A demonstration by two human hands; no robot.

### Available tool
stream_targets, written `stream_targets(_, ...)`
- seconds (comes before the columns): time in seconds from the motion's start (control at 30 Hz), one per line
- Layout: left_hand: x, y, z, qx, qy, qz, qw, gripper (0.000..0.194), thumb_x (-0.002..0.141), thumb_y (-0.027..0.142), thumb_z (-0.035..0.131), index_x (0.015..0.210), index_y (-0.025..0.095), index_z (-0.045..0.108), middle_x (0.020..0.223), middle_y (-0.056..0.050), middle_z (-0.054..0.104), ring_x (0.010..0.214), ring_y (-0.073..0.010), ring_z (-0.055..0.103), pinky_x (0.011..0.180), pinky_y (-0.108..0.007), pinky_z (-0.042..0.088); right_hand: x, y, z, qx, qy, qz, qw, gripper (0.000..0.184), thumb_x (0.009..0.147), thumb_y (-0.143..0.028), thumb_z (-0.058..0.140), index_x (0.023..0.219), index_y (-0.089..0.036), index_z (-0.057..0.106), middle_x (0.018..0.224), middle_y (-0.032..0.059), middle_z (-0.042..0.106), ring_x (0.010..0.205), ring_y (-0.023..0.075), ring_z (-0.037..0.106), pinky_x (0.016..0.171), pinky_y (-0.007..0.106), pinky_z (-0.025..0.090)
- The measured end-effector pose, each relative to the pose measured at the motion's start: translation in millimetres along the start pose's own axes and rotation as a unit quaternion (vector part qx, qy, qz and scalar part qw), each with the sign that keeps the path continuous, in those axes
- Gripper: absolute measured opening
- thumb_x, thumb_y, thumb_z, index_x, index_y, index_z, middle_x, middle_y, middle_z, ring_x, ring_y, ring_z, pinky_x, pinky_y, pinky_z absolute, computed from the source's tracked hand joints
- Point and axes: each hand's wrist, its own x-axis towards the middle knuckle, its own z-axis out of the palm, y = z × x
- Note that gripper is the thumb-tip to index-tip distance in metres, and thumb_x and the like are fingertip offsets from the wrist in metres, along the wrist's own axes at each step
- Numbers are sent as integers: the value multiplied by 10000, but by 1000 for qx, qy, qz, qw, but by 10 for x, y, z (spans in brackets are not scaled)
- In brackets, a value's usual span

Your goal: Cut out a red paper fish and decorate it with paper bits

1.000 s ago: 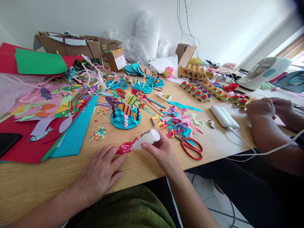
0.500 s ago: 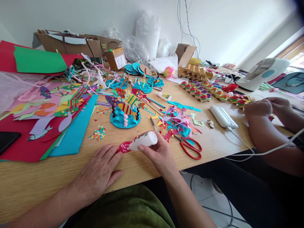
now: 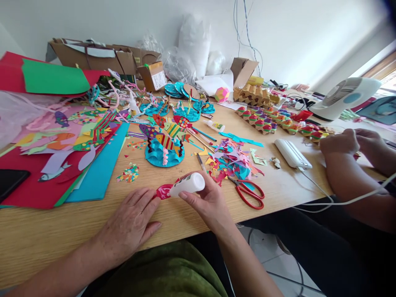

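Observation:
My right hand (image 3: 208, 202) grips a white glue bottle (image 3: 188, 184), tilted with its nozzle down against a red paper fish (image 3: 163, 191). Pale streaks of glue show on the paper. Flat on the table lies my left hand (image 3: 133, 216), its fingers stretched out and the fingertips on the left end of the red fish. Just beyond stands a blue scalloped base (image 3: 165, 156) with striped and dotted paper fish (image 3: 165, 141) and twisted pipe cleaners. A small heap of coloured paper bits (image 3: 128, 173) lies behind my left hand.
Red-handled scissors (image 3: 250, 194) and paper scraps (image 3: 233, 156) lie right of my right hand. Farther right are a white power bank (image 3: 293, 153) with a cable and another person's hands (image 3: 340, 142). Coloured paper sheets (image 3: 102, 181) cover the left side. Painted egg cartons (image 3: 256, 119) stand behind.
The glue bottle has moved slightly left along the red fish and tipped lower, with my right hand following. My left hand stays almost in place.

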Motion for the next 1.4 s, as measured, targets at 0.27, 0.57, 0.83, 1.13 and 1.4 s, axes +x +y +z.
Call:
stream_targets(0.27, 8, 0, -8, 12, 6, 2, 1000, 316, 917, 329, 428, 1138, 149, 565, 1151, -125, 606, 1067, -277, 538, 906, -425, 468, 128, 3, 0, -52, 3, -42, 998, 232, 742, -363, 723, 844, -211, 581, 775, 4, 618, 727, 167, 601, 676, 281, 515)
stream_targets(0.57, 30, 7, -22, 8, 5, 9, 1000, 311, 907, 316, 443, 1153, 150, 536, 1130, -125, 597, 1056, -285, 534, 884, -430, 475, 255, -109, 128, -128, -46, -59, 989, 192, 735, -277, 723, 833, -202, 577, 742, -15, 607, 694, 155, 590, 640, 263, 468)
stream_targets(0.83, 43, 7, -35, 6, 10, 17, 1000, 292, 900, 284, 438, 1137, 137, 526, 1117, -129, 602, 1053, -285, 545, 872, -431, 497, 310, -237, 201, -179, -82, -69, 978, 183, 754, -254, 712, 848, -187, 571, 747, -14, 589, 705, 150, 558, 640, 256, 429)
stream_targets(1.13, 58, 4, -41, 11, 27, 20, 999, 331, 932, 331, 391, 1158, 131, 529, 1144, -133, 600, 1076, -283, 541, 883, -416, 490, 347, -191, 283, -219, -91, -101, 966, 201, 739, -211, 735, 868, -175, 585, 775, -11, 599, 718, 144, 545, 634, 241, 404)
stream_targets(1.4, 51, 3, -41, -1, 18, 16, 1000, 314, 917, 310, 418, 1153, 142, 539, 1108, -125, 600, 1027, -278, 541, 863, -419, 478, 363, -188, 170, -238, -75, -86, 965, 212, 750, -236, 726, 896, -173, 587, 744, -16, 594, 694, 150, 548, 624, 254, 399)
